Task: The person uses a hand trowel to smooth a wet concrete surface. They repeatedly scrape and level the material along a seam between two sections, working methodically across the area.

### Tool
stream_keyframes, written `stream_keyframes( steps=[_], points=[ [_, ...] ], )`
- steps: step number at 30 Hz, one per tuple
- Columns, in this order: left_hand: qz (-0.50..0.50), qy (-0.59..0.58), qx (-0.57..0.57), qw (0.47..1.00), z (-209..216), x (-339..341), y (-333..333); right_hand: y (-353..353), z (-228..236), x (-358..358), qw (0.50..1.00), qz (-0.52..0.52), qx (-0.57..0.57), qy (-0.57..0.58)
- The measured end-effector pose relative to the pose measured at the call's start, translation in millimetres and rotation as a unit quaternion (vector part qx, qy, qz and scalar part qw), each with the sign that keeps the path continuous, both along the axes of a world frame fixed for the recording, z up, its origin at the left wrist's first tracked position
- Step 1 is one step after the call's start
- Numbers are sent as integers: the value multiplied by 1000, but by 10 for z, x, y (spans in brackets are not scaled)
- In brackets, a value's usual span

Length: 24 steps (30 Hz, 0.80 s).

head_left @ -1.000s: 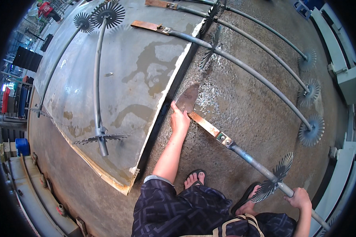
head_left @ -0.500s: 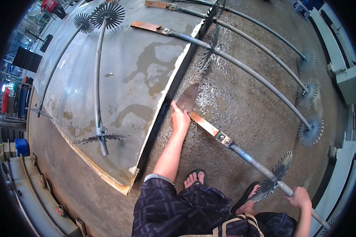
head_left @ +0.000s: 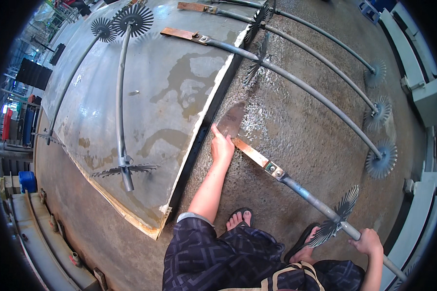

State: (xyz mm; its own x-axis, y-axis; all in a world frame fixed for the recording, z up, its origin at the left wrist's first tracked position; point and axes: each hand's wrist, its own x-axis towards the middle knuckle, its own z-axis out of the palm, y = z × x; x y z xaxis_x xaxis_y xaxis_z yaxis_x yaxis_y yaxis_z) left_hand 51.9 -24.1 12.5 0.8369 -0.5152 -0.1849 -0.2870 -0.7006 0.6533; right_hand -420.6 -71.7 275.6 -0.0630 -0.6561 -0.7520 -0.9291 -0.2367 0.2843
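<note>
My left hand (head_left: 222, 145) is closed on the wide end of a flat, dark brown, leaf-shaped plate (head_left: 231, 119), its index finger stretched along the edge. The plate's pointed end faces away from me, over the wet floor. Right beside that hand is the tip of a copper-coloured strip (head_left: 250, 153), bolted to a long grey metal rod (head_left: 306, 195); I cannot tell whether the tip touches the hand. Lower right, my right hand (head_left: 367, 241) wraps round this rod, just past a slotted, fan-like metal disc (head_left: 336, 218). The rod slants down to the right.
Several similar rods (head_left: 320, 93) with discs lie across the floor and a grey sheet-topped platform (head_left: 102, 97), whose dark-sided edge runs left of my left hand. Two more rods (head_left: 120, 97) rest on it. White metal beams (head_left: 420, 213) line the right; my sandalled feet (head_left: 240, 219) stand below.
Both hands, the plate and the rod stay practically where they were. Far off at the upper left, a person has shifted a little to the right.
</note>
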Motion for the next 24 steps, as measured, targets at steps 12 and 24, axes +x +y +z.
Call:
stream_keyframes(
  steps=[12,24],
  points=[
    [-13,-32,32,999,10,-62,-21,18,22,-43,1000,9,-2,-15],
    [-5,10,22,1000,42,40,-19,1,-128,-279,998,31,-18,-42]
  ],
)
